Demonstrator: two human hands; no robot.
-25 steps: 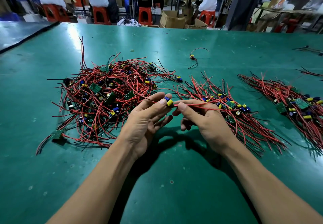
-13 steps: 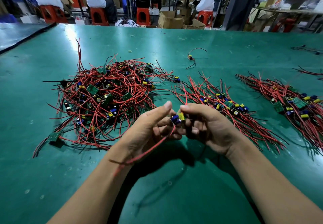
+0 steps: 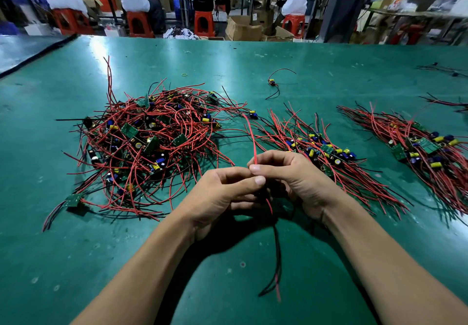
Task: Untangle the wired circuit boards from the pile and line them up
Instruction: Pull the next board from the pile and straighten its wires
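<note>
Head view: the left hand (image 3: 222,193) and right hand (image 3: 298,180) meet above the green table (image 3: 76,261), both with fingers curled. The right pinches a red wire (image 3: 253,142) that sticks up from its fingertips. The left grips the leads (image 3: 277,261) that trail down toward the person. The board they belong to is hidden between the palms, clear of the pile (image 3: 152,142). This looks like straightening one freed piece. Next it needs laying on the nearer row (image 3: 326,154), wires parallel to those there.

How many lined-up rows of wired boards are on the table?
2: near row beside the right hand, second row farther right. Wires at the right edge may be more.
</note>
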